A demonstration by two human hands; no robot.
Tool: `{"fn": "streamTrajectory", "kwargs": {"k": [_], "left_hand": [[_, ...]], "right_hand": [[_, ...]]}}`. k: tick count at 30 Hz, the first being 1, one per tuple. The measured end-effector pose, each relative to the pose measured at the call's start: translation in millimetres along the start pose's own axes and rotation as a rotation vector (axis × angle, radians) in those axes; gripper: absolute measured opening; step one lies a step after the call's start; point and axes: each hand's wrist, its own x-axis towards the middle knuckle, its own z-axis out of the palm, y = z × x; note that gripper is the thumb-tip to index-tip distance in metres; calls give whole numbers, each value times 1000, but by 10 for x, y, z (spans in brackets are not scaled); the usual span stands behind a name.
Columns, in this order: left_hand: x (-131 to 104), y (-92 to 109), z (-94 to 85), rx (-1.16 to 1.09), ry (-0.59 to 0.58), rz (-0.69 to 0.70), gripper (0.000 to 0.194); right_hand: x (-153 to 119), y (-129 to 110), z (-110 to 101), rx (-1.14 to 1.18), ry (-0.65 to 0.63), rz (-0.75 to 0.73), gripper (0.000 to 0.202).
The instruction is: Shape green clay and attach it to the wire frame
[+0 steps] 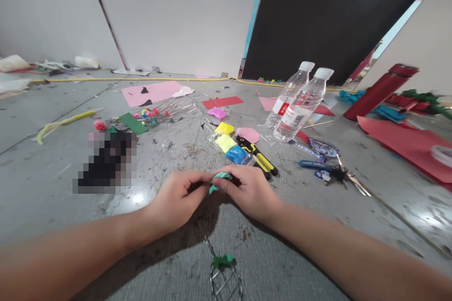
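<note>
A small teal piece of soft material (pixel 221 177) is pinched between my two hands near the middle of the view. My left hand (pixel 183 196) holds its left edge between thumb and fingers. The thumb of my right hand (pixel 250 190) presses on its right part, with the fingers closed behind it. Below my hands lies a twisted wire frame (pixel 226 283) with a green fuzzy band (pixel 222 260) at its top. Just beyond my hands are a blue packet (pixel 236 154), yellow packets (pixel 224 136) and yellow-black pliers (pixel 263 159).
Two water bottles (pixel 299 108) and a tilted red flask (pixel 381 91) stand at the right. Keys (pixel 353 179) and red paper (pixel 406 146) lie nearer. Pink paper (pixel 151 93), wires (pixel 180 108) and a pixelated dark object (pixel 108 162) are at the left.
</note>
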Motion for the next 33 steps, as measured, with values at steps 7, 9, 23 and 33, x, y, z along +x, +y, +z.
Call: {"fn": "streamTrajectory", "kwargs": {"k": [7,9,23,33], "left_hand": [[-20,7,23,-99,-60,-3,36],[-1,22,17,-93,8,-80,39],[26,-19,-35,132,180,6,30],[12,-3,-31,43,76,238,24]], "right_hand": [[27,-28,-58,-26,-48,0,22],[25,-45,-47,19,-68,-16,19],[19,-102,69,470,-195,138,26],[42,21,18,489,-43,296,21]]}}
